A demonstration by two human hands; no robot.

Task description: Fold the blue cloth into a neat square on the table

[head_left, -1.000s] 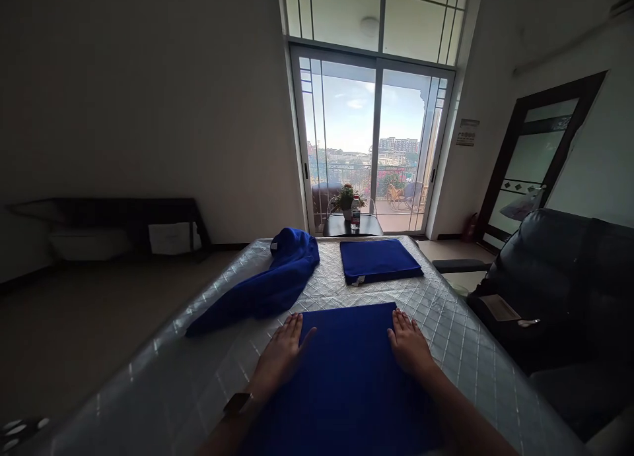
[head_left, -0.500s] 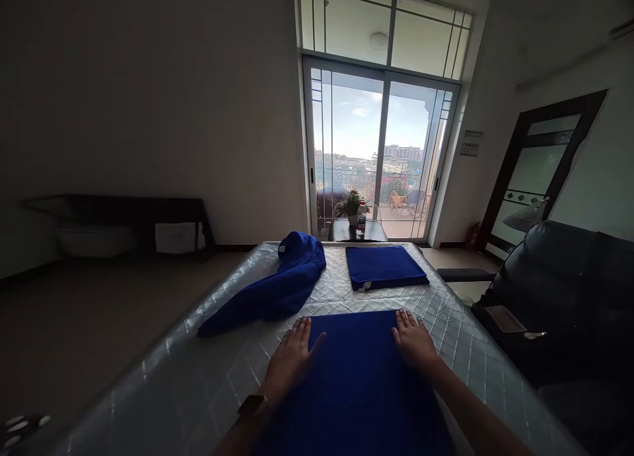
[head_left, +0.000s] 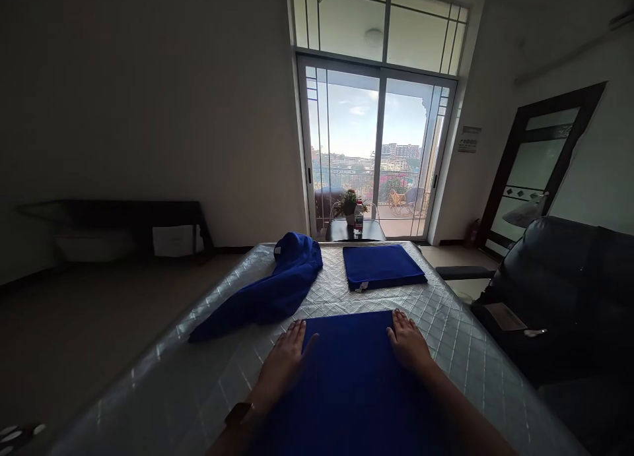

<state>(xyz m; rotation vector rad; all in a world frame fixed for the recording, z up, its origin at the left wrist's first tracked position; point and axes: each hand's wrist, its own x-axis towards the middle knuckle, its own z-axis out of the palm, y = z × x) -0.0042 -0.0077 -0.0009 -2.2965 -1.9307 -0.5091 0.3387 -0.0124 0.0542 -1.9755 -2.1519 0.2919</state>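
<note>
A blue cloth (head_left: 347, 377) lies flat and smooth on the silvery quilted surface (head_left: 228, 370) in front of me. My left hand (head_left: 286, 354) rests on its far left corner, fingers stretched out and thumb apart. On the far right corner lies my right hand (head_left: 409, 340), palm down with its fingers extended. Beyond them, a folded blue cloth (head_left: 384, 266) with a white tag sits at the back right. A crumpled blue cloth (head_left: 270, 291) stretches across the back left.
A black armchair (head_left: 569, 291) stands at the right, with a flat item on its seat. Past the far edge is a small dark table (head_left: 355, 231) bearing a plant (head_left: 349, 208) and a bottle (head_left: 358, 218), before the glass doors. A dark bench (head_left: 133, 222) is at the left.
The view has shifted slightly. Both hands remain on the far corners of the flat blue cloth, and the other cloths lie as before.
</note>
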